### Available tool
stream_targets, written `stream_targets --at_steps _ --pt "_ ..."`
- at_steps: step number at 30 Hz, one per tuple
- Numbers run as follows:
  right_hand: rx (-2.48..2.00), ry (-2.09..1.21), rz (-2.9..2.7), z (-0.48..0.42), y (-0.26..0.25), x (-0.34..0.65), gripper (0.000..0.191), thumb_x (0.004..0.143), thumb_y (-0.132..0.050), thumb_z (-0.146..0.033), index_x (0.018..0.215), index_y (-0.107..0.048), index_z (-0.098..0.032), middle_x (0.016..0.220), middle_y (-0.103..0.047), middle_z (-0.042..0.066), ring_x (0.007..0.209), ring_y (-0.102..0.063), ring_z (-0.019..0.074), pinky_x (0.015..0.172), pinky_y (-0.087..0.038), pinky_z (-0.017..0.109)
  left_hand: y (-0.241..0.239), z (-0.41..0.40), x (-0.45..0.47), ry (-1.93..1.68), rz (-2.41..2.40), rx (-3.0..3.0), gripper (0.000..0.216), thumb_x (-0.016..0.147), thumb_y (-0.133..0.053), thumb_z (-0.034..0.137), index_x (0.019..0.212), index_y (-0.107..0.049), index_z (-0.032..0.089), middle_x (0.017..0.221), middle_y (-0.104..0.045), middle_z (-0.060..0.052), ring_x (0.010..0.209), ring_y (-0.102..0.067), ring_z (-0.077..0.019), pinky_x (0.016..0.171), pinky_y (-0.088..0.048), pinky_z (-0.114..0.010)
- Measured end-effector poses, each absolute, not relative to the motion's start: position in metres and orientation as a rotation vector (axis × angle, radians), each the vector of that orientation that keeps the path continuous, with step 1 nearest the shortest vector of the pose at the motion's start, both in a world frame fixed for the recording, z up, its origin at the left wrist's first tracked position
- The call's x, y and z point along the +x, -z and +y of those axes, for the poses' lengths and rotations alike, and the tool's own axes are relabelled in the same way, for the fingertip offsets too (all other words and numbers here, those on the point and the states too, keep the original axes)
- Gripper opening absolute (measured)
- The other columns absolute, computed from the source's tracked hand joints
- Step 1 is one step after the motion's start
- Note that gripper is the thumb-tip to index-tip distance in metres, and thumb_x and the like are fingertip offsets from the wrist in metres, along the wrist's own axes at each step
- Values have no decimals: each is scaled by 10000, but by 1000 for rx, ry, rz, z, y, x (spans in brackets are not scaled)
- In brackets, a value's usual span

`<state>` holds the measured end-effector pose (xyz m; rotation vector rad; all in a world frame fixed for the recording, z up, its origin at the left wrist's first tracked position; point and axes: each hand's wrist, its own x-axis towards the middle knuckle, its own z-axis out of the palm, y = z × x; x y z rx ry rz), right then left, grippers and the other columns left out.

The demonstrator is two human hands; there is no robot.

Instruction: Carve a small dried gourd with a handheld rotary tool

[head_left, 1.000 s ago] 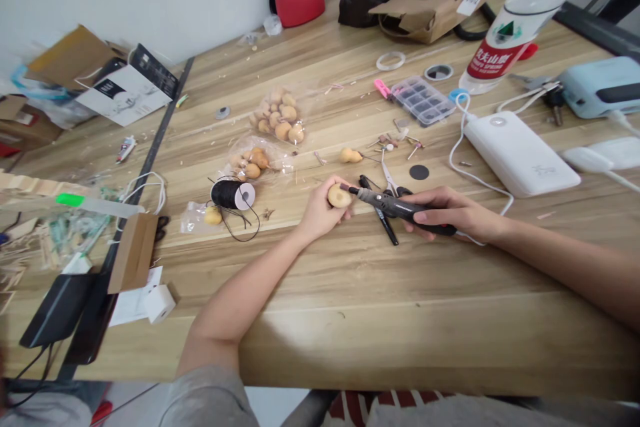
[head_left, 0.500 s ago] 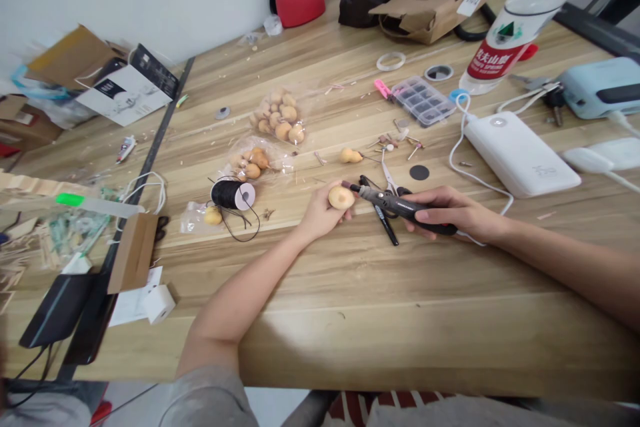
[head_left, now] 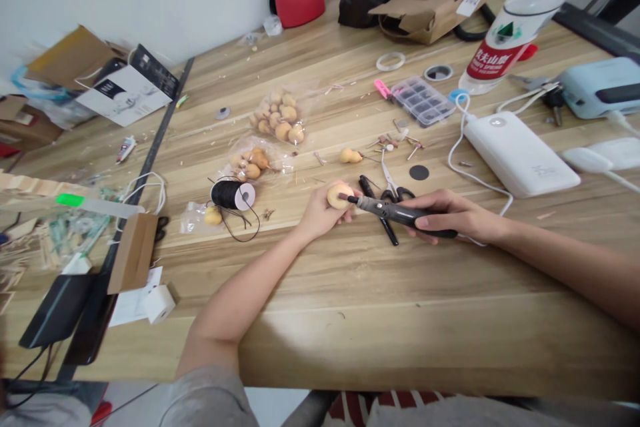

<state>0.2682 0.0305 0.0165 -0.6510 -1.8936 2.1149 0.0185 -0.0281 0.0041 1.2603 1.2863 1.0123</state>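
My left hand is closed around a small tan gourd, its rounded face turned toward the right. In my right hand is a black rotary tool, held along its body with the tip pointing left. The brownish bit at its end lies over the gourd's face and appears to touch it. Under and behind the tool are a black marker and scissors with dark handles. Another small gourd rests just beyond my left hand.
Bags of gourds and a spool of black cord lie to the left. Loose grinding bits, a compartment box, a white power bank with its cable and a water bottle stand at the right.
The rotary tool's tip has moved from the gourd's upper edge down onto its face. The gourd has turned slightly within my left hand.
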Motion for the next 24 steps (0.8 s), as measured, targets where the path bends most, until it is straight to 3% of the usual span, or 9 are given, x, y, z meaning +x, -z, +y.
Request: stream_targets --at_steps 7,13,20,24 --pt "-677 -2099 -1864 32 -15 269 255 842 -658 -386 963 -715 -169 729 -615 7 509 -469 90 499 -370 260 -1 -29 19 -1017 1366 1263 285 740 -702 388 798 -583 135 462 -570 50 380 -522 -56 364 -369 -136" --pt "-594 -2103 -1967 31 -17 268 257 852 -649 -380 925 -725 -145 641 -556 -18 512 -470 90 508 -390 254 -5 -29 18 -988 1337 1265 253 767 -677 348 850 -660 110 491 -593 31 398 -533 -50 364 -363 -128" --pt "-607 -2090 -1929 31 -18 268 283 849 -645 -399 948 -712 -142 672 -559 -10 512 -457 94 508 -380 263 2 -29 15 -1006 1329 1277 233 747 -692 334 812 -606 128 465 -573 48 379 -529 -57 357 -379 -129" --pt "-601 -2075 -1997 31 -16 269 342 846 -651 -397 1067 -715 -144 621 -532 -28 514 -463 98 515 -394 258 6 -27 16 -1011 1316 1217 303 729 -724 392 792 -587 129 631 -679 -12 394 -547 -45 345 -367 -121"
